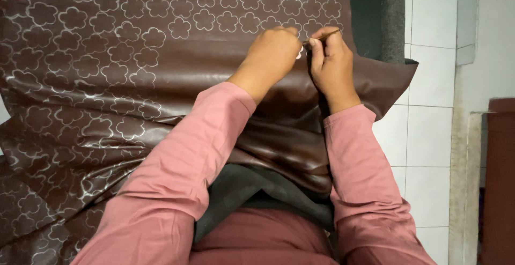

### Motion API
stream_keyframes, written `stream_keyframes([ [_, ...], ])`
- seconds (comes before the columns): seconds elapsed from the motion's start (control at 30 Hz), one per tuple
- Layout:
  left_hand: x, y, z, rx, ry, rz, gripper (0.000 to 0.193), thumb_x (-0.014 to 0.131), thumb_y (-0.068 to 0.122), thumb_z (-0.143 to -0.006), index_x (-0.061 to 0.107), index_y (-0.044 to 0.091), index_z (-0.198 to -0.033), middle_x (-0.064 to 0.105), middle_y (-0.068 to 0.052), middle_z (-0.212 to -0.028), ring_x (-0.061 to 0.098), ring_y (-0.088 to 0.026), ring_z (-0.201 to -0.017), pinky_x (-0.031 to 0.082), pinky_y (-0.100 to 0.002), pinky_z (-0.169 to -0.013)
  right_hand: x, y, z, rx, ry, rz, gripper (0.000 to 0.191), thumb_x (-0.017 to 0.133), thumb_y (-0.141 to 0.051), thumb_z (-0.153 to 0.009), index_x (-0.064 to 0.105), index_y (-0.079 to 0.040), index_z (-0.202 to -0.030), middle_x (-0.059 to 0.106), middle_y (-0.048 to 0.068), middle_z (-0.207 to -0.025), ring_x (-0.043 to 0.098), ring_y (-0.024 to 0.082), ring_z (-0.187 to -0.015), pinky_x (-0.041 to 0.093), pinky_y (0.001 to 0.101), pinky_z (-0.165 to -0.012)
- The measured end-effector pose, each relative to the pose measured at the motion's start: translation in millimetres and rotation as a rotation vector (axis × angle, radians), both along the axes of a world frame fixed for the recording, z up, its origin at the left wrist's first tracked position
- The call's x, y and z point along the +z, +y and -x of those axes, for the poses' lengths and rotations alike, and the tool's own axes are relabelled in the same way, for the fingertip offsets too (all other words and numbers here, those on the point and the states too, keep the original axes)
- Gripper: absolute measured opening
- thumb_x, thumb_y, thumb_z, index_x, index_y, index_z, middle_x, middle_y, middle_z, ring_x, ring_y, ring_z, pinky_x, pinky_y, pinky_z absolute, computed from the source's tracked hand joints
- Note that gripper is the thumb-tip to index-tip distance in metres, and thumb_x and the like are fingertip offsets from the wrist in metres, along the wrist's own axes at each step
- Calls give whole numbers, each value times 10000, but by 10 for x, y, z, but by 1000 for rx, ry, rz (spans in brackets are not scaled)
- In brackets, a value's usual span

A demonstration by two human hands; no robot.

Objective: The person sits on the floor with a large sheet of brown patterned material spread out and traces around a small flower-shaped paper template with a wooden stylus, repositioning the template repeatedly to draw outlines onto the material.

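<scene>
Brown flower-patterned sheet (pixel 161 82) lies under right hand (pixel 331 64) holding thin pen (pixel 321 37).

Long dusty-pink knit sleeves on both arms, plain, no print, soft creases, loose cuffs ending at the wrists. Left hand (pixel 273 50) and right hand (pixel 331 64) bare: no rings, watch or gloves. Darker reddish-pink trousers (pixel 263 238) at the bottom edge.

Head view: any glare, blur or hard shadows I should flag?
Head view: soft sheen bands along the folds of the brown flower-patterned sheet, nothing blown out; both the left hand and the right hand look sharp; the thin stick in the right hand is small but readable; shadows are soft; the white tiled floor is evenly lit.
</scene>
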State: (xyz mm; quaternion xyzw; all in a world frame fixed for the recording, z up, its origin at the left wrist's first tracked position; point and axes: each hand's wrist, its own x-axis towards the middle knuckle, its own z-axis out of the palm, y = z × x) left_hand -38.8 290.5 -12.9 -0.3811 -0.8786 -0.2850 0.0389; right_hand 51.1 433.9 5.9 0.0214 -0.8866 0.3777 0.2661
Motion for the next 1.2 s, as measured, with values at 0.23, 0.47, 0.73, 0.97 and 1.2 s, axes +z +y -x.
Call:
stream_keyframes([
  [0.23, 24, 24, -3, -9, 23, 44, 119, 674, 114, -859, 714, 16, -914, 717, -194, -938, 719, -383, -899, 574, -465, -774, -17, 18, -7, -31, -7, -40, 69, 638, 11, -1038, 594, -8, -1087, 659, 161, -957, 661, 281, -805, 528, 355, -732],
  [0.47, 71, 37, -4, 9, -34, 81, 164, 688, 115, -844, 710, -2, -957, 712, -206, -976, 713, -391, -915, 573, -448, -787, 17, 9, -37, 24, 29, -94, 80, 640, 15, -1037, 587, -16, -1088, 657, 154, -972, 668, 320, -876, 534, 378, -789],
  [0.73, 49, 41, 15, 7, -33, 63, 163, 693, 101, -833, 711, 4, -963, 715, -207, -989, 712, -386, -945, 573, -449, -797, 31, 13, -43, 74, 1, -69, 70, 668, -14, -1034, 606, -30, -1063, 710, 123, -954, 709, 297, -864, 553, 371, -781],
  [0.97, 42, 35, 33, -51, 0, 85, 100, 686, 85, -826, 735, 36, -897, 713, -166, -1006, 692, -362, -1000, 558, -462, -822, 17, 20, -42, 62, 20, -103, 73, 650, 4, -1037, 592, -20, -1076, 693, 140, -976, 689, 325, -900, 540, 386, -801],
  [1.2, 11, 14, 64, -36, -50, 52, 129, 683, 104, -838, 736, 31, -929, 697, -175, -1007, 682, -367, -1002, 555, -458, -833, 33, 19, -56, 99, 10, -85, 79, 638, 26, -1033, 582, -7, -1079, 679, 148, -972, 688, 319, -886, 538, 375, -791],
])
